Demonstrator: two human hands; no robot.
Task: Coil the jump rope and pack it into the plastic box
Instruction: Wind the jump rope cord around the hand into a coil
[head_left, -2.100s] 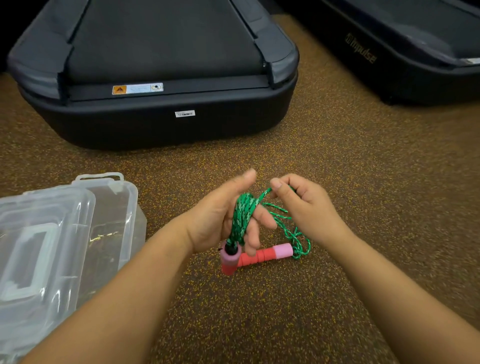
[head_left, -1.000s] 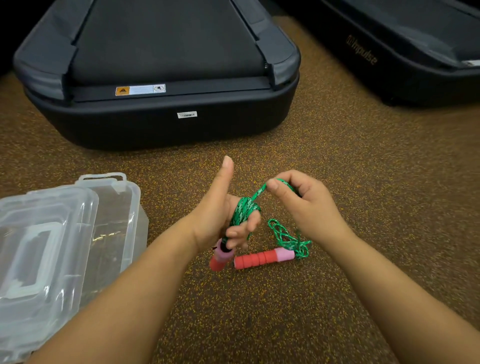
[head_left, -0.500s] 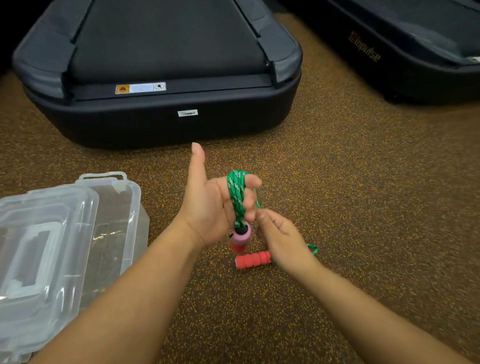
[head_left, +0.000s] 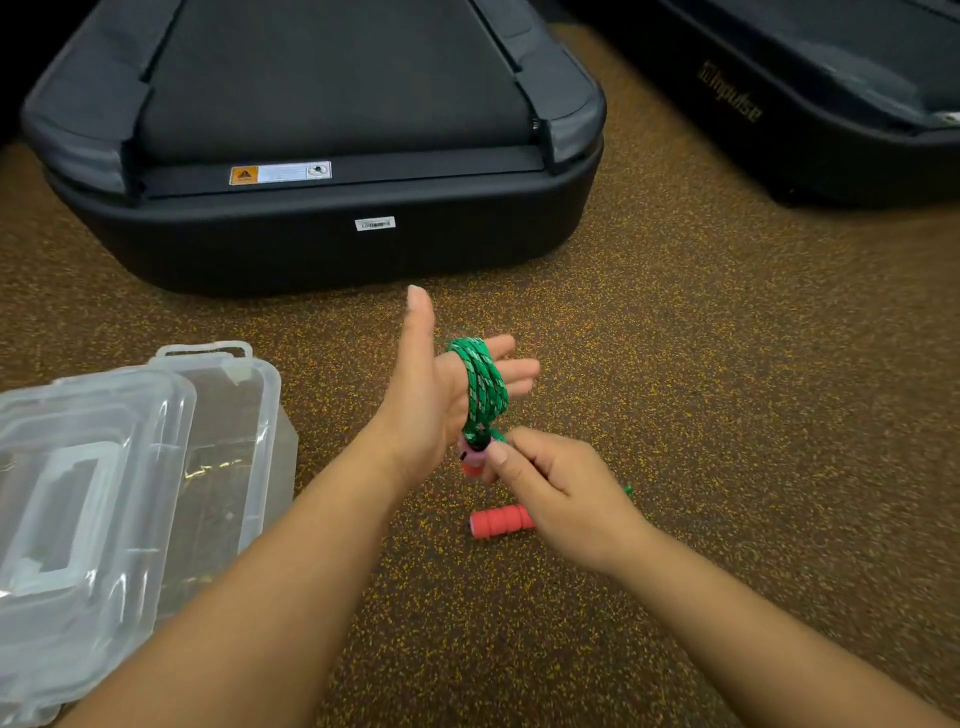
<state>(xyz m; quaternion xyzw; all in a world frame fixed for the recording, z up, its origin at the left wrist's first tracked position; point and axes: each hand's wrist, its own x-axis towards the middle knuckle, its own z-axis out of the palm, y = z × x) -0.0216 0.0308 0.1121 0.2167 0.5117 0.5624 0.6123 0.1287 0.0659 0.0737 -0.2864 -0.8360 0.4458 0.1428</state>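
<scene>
Almost all the rope is wound, but nothing is in the box yet.

The plastic box (head_left: 228, 447) sits open by my left arm. My left hand (head_left: 441, 395) is flat and straight with the jump rope (head_left: 483, 387) looped round its fingers. My right hand (head_left: 556, 499) has dropped lower than before and pinches the last bit. One red handle (head_left: 501, 521) lies on the floor.
</scene>
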